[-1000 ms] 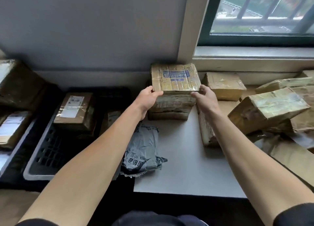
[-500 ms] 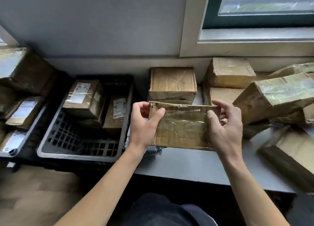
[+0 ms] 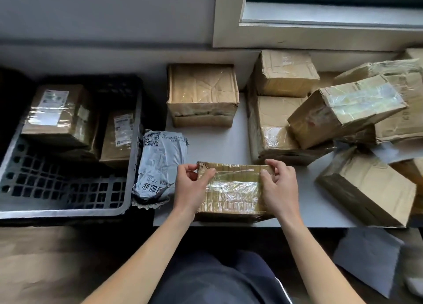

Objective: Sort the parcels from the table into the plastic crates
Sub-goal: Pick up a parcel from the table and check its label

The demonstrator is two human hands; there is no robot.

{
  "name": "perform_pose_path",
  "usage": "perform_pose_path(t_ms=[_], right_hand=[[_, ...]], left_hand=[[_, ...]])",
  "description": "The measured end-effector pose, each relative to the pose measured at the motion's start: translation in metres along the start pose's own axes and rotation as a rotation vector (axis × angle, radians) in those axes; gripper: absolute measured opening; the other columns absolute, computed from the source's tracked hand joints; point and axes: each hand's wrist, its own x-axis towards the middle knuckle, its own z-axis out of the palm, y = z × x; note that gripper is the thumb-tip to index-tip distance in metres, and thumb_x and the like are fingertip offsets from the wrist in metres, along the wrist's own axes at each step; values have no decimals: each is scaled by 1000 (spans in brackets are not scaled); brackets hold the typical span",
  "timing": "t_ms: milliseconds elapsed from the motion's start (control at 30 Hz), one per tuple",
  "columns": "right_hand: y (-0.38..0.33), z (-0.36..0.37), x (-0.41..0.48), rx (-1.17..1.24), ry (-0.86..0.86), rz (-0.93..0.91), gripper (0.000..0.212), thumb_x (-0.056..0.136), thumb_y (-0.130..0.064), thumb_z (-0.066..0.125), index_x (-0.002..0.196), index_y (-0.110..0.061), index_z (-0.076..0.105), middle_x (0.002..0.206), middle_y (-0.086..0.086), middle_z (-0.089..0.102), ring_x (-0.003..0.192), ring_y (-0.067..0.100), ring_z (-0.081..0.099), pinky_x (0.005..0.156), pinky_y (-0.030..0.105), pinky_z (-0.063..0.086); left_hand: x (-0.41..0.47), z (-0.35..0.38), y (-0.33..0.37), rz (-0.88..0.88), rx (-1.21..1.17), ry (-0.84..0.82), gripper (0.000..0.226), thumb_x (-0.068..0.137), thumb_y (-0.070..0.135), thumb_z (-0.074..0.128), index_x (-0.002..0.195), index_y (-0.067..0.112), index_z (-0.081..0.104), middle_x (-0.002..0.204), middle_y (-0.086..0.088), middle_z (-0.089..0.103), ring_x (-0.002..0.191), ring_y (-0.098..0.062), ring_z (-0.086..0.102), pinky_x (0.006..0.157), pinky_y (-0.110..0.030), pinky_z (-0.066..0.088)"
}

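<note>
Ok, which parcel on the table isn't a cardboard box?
The grey plastic mailer bag beside the crate; every other parcel is a brown taped cardboard box.

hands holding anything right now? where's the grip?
Yes, both hold one taped cardboard parcel. The left hand has its grip on the parcel's left end, the right hand on its right end.

Brown taped cardboard parcel (image 3: 231, 189); grey mailer bag (image 3: 158, 166) printed with black characters; dark grey latticed plastic crate (image 3: 68, 189); white counter (image 3: 217, 143); white-labelled box (image 3: 57, 113).
</note>
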Motion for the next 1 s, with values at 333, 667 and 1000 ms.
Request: perform_pose_path(t_ms=[333, 667, 1000], right_hand=[[13, -4, 20, 131, -101, -39, 31, 100, -20, 62, 131, -25, 62, 111, -6, 51, 102, 12, 54, 98, 29, 43], [21, -4, 27, 140, -121, -118, 30, 102, -22, 61, 133, -23, 60, 112, -1, 53, 102, -5, 49, 93, 26, 40], [27, -7, 21, 183, -136, -141, 17, 99, -24, 65, 115, -27, 61, 109, -2, 56, 97, -3, 52, 84, 13, 41]], left_hand=[[2, 14, -2, -153, -8, -46, 67, 96, 66, 54, 148, 23, 50, 150, 2, 50, 121, -12, 42, 107, -43, 35], [2, 12, 8, -140, -29, -98, 72, 97, 64, 55, 153, 18, 46, 161, 0, 43, 146, -21, 39, 118, -46, 30], [-10, 11, -5, -99, -140, -112, 66, 97, 63, 53, 149, 23, 49, 148, 11, 48, 128, -9, 42, 108, -38, 30]])
